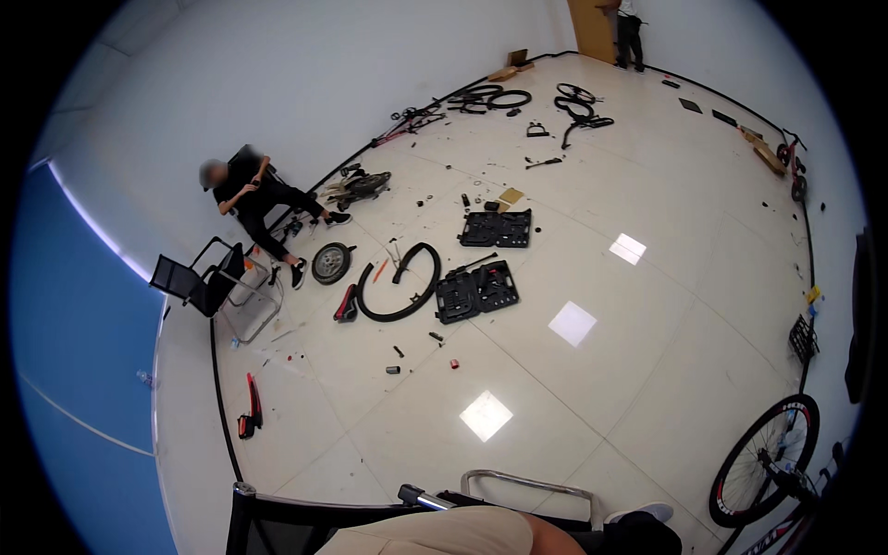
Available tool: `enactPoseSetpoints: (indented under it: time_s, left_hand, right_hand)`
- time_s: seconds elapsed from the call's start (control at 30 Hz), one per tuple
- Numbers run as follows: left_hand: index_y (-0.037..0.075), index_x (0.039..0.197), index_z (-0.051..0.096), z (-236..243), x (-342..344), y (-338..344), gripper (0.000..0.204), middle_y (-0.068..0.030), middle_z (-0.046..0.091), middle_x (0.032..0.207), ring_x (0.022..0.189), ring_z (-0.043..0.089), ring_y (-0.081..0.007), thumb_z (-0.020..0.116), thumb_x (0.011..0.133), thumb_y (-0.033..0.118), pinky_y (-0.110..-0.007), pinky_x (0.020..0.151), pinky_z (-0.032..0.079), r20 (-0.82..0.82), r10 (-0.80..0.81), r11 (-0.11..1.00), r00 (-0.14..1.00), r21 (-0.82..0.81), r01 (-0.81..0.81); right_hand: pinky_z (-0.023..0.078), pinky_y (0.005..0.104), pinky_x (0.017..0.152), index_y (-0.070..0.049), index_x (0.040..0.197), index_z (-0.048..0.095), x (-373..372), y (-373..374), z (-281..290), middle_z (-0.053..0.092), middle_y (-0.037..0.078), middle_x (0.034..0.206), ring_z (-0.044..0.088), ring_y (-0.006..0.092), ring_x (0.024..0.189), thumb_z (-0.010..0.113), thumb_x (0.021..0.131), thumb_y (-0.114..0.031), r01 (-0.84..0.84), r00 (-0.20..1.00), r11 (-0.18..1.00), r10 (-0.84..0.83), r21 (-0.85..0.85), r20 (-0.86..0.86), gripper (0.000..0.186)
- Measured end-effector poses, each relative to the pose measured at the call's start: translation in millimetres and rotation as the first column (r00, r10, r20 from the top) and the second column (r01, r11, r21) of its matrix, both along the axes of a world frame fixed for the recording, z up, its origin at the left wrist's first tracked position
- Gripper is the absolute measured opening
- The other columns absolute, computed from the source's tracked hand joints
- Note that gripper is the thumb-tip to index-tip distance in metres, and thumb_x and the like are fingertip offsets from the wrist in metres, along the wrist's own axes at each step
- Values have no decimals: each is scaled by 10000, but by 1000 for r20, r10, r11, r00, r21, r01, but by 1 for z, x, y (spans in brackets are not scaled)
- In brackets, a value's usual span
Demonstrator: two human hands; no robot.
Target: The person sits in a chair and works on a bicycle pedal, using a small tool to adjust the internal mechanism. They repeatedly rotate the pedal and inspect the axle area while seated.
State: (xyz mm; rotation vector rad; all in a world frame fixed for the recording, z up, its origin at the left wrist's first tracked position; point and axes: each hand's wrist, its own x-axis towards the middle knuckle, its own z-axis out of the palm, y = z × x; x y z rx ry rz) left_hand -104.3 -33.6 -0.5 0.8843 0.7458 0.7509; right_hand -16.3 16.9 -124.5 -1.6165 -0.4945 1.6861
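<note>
Neither of my hands shows. At the lower edge, beige cloth (435, 535) and a patch of bare skin are in view, and I cannot tell which part of me they belong to. Beside them are a dark trouser leg (643, 536), a white shoe (647, 511) and a chair's curved metal tube (527, 478). Farther out on the tiled floor lie two black tool cases (497, 228), (476, 291), both unfolded. Left of them are a bent black tyre (438, 277), a small wheel (330, 264) and a red and black bicycle saddle (346, 303).
A person (264, 199) in black sits at the left wall beside an empty-seated chair (217, 277). Another person (629, 37) stands by the far door. A bicycle wheel (768, 458) stands at the lower right. Bicycle parts, tyres (509, 98) and a red scooter (795, 166) line the walls.
</note>
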Motion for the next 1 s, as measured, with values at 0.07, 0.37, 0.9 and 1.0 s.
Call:
enactPoseSetpoints:
  time_s: [0.07, 0.37, 0.9, 1.0]
  left_hand:
    - [45, 1214, 607, -2, 12, -9, 274, -126, 657, 1050, 952, 596, -285, 610, 954, 131, -488, 841, 471, -30, 171, 981, 985, -91, -173]
    - [105, 1383, 544, -6, -9, -9, 466, -39, 617, 850, 769, 587, -126, 600, 924, 50, -293, 684, 493, 300, 94, 956, 949, -295, -1]
    - [48, 1236, 597, 22, -32, -19, 228, -102, 657, 1034, 938, 631, -228, 584, 1008, 51, -434, 810, 523, 258, 75, 949, 963, -314, 10]
    - [57, 1270, 585, 3, -21, -21, 286, -110, 651, 1096, 1006, 625, -239, 600, 985, 37, -449, 837, 536, 266, 92, 951, 960, -308, -6]
  right_hand:
    - [491, 506, 946, -3, 1337, 534, 10, -12, -1, 568, 171, 1264, 553, 339, 1116, 449, 1077, -268, 41, 999, 999, -41, 3, -32, 381]
    - [486, 512, 963, -6, 1345, 531, 71, -79, -8, 561, 171, 1283, 550, 339, 1136, 443, 1081, -267, 309, 917, 950, -285, 47, -278, 381]
    - [510, 501, 978, -3, 1343, 560, 73, -113, 69, 597, 182, 1291, 587, 355, 1176, 438, 1077, -347, 382, 769, 884, -142, 270, -623, 452]
    - [531, 492, 929, 2, 1333, 571, 69, -108, 81, 615, 184, 1280, 615, 351, 1136, 453, 1070, -342, 379, 762, 893, -153, 242, -629, 449]
